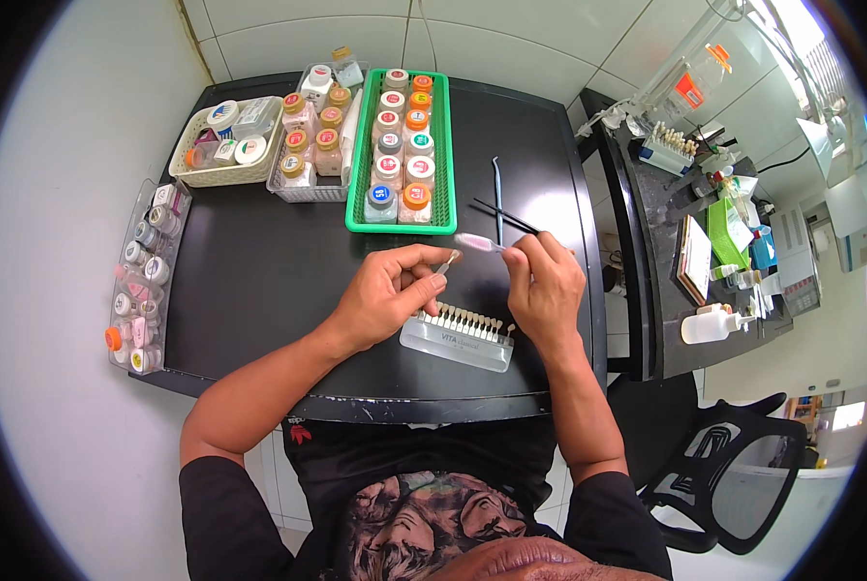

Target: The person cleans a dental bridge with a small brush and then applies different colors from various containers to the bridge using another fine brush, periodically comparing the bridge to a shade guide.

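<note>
My left hand (387, 295) pinches a small tooth shade tab (450, 260) between thumb and fingertips. Just below it lies a frosted shade guide holder (456, 347) with a row of tooth-coloured tabs. My right hand (550, 289) grips a slim tool with an oval, whitish-pink head (475, 242); its exact kind is unclear. The head points left, close to the shade tab but apart from it. Beyond my right hand, a blue hooked hand instrument (498, 189) and black tweezers (507, 216) lie crossed on the black table (269, 281).
A green basket (354, 198) of capped jars stands at the back. Left of it are a clear bin (308, 194) of bottles and a cream basket (230, 177). A clear tray (123, 290) of jars lines the left edge. On the right counter sits a white bottle (710, 326).
</note>
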`<state>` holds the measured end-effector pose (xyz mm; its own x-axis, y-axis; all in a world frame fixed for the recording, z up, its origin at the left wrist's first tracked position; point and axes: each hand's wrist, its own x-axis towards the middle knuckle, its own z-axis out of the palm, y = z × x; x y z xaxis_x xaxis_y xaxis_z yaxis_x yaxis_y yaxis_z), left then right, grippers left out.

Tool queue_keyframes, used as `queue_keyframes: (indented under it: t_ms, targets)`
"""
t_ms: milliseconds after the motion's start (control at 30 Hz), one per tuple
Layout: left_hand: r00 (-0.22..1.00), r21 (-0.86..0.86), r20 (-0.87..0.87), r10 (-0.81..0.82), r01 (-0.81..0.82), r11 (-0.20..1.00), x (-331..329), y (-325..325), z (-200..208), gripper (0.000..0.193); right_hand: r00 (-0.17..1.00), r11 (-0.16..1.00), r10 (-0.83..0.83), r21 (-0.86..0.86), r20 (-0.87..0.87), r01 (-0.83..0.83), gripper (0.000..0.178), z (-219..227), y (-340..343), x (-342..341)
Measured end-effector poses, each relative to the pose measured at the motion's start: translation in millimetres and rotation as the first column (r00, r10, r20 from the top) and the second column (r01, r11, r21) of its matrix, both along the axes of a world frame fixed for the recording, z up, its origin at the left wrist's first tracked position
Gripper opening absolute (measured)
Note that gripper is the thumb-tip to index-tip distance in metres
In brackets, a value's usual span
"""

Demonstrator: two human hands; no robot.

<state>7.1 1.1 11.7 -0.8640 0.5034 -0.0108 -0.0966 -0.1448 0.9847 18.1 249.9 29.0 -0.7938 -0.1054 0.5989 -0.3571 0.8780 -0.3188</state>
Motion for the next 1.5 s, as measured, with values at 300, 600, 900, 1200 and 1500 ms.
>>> queue_keyframes:
  t_ms: [300,600,900,1200,1500]
  targets:
    - [1.0,0.039,0.013,-0.007,0.007,0.999,1.5,-1.1,4.3,0.041,0.991,0.991,0.128,-0.029,-0.036,-0.129,0.034,-0.3,-5.6,4.1]
    - [1.0,0.046,-0.008,-0.009,0.009,0.999,-1.4,-1.3,-2.0,0.041,0.997,0.997,0.077,0.009,-0.005,-0.077,0.035,-1.3,-9.1,1.6]
    - [0.998,-0.048,-0.055,0.007,-0.01,0.999,-2.0,-1.3,1.8,0.034,1.0,0.993,0.015,-0.121,0.009,-0.014,0.034,-5.5,2.3,-3.7]
    - [0.952,-0.149,-0.301,-0.058,0.013,0.989,4.0,2.1,-0.5,0.025,0.903,0.865,0.427,-0.305,0.032,-0.399,0.034,9.6,-14.4,7.4]
    - [0.994,0.028,-0.028,-0.106,0.107,0.994,2.1,1.2,0.3,0.021,0.87,0.825,0.493,-0.301,-0.032,-0.479,0.024,-4.8,-6.4,2.5]
